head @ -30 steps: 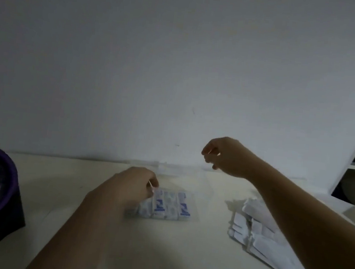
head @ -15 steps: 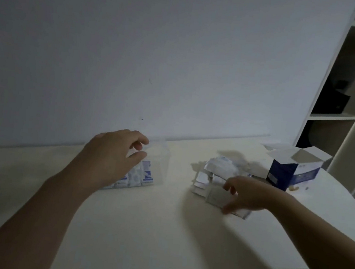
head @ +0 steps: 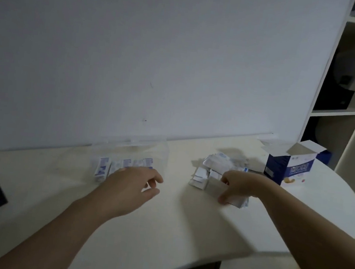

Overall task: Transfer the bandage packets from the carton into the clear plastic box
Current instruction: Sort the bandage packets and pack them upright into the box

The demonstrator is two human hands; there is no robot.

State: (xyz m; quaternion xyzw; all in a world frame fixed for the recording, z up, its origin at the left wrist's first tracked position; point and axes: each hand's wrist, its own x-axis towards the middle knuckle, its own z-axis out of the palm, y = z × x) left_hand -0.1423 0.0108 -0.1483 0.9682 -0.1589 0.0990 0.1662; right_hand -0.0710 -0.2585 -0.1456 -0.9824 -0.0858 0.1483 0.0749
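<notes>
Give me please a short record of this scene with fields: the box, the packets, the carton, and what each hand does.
clear box: on the table near the wall, row of packets inside
loose pile: on the table, between clear box and carton
carton: upright, top flaps open
left hand: in front of the clear box, holds nothing
held packets: pinched by the right hand at the pile's near edge

Right hand (head: 240, 189) down, left hand (head: 131, 184) drawn back
A second ago the right hand hung above the clear plastic box (head: 162, 152); it has come down on the heap of white-and-blue paper bandage packets (head: 217, 163) right of the box and pinches a flat pale packet (head: 213, 186) at its near edge. The left hand, then reaching down inside the box, has drawn back to the box's near side.
</notes>
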